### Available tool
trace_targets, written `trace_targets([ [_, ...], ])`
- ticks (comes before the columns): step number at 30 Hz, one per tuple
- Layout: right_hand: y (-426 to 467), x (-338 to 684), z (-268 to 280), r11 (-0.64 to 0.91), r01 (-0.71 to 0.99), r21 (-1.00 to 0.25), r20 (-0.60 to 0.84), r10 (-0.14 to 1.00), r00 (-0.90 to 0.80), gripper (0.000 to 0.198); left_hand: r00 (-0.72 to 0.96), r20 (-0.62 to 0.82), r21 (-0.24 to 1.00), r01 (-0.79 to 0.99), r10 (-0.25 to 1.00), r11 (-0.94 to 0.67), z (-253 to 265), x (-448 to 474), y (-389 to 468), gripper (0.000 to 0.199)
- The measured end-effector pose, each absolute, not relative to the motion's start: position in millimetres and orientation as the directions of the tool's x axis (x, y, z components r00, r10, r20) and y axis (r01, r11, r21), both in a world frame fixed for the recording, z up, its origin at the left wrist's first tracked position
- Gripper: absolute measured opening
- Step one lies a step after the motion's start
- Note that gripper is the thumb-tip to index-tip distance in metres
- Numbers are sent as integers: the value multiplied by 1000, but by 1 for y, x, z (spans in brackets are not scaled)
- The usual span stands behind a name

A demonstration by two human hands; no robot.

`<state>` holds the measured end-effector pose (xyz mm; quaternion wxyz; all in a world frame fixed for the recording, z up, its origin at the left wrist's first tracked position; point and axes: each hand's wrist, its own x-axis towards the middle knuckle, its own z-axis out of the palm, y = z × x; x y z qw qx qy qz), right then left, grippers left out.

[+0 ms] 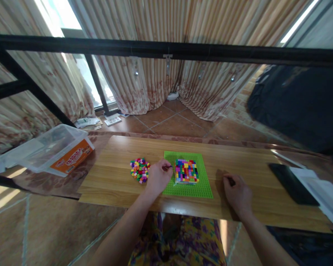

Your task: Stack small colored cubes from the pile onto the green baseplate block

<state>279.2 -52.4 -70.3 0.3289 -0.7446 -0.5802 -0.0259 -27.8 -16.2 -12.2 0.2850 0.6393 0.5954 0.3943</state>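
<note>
Over the left edge of a green studded baseplate (202, 190), my left hand (159, 176) is closed in a pinch. A tiny dark purple brick (171, 166) shows at its fingertips, just left of a block of many-coloured small bricks (186, 171) standing on the plate. A pile of loose small bricks (140, 170) lies on the table beyond my left wrist. To the right of the plate, my right hand (238, 194) rests on the tabletop with its fingers curled closed. I see nothing in it.
The wooden table (122, 147) carries a black flat object (292, 184) and white papers (319, 188) at its right end. A clear plastic bin (58, 147) with an orange label stands left of it. A black metal bar (144, 48) crosses in front of striped curtains (155, 22).
</note>
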Motion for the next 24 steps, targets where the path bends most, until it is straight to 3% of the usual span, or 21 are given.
trace_targets([
  [5, -52, 280, -72, -97, 879, -467, 434, 841, 324, 31, -12, 268, 870, 433, 963, -236, -12, -19, -19, 20],
  [13, -52, 277, -70, -102, 872, -479, 431, 838, 334, 30, -53, 306, 848, 469, 951, -247, -17, -12, -26, 15],
  [18, -52, 277, -69, -107, 873, -476, 431, 837, 337, 30, -63, 363, 866, 392, 930, -311, -22, -9, -23, 15],
  [24, -52, 278, -70, -105, 868, -485, 427, 838, 340, 31, -132, 207, 970, 154, 969, -186, -31, -7, -13, 11],
])
